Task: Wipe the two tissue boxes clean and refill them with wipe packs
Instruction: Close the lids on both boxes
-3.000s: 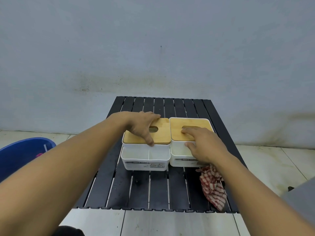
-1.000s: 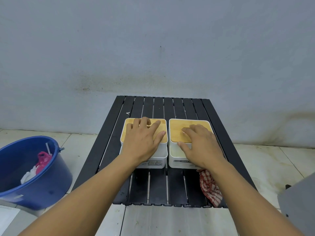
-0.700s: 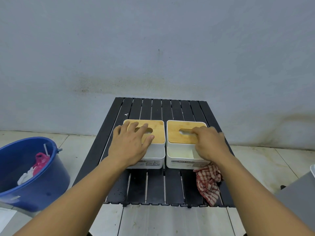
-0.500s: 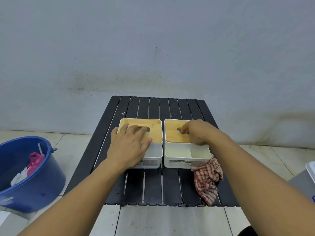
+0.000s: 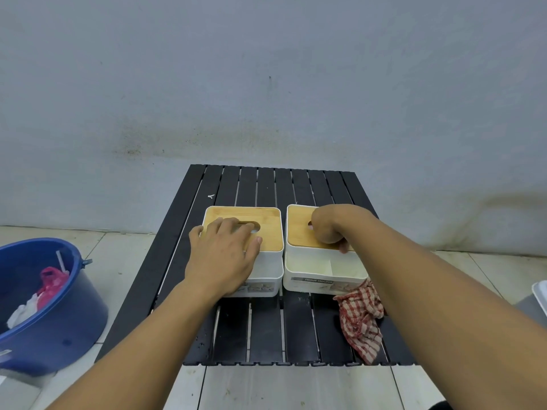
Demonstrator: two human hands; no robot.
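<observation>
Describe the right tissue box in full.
The right box is a white plastic tub with rounded corners and a front label reading TISSUE HOLDER. It stands upright on the slatted table, close beside the left box. Its bamboo lid covers the far part; the near part lies open, split by a divider, seemingly empty. The right hand grips the lid. A checked cloth touches its front right corner.

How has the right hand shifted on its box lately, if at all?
Yes. The right hand moved away from the person, from the right box's near edge to the slot in its bamboo lid.
</observation>
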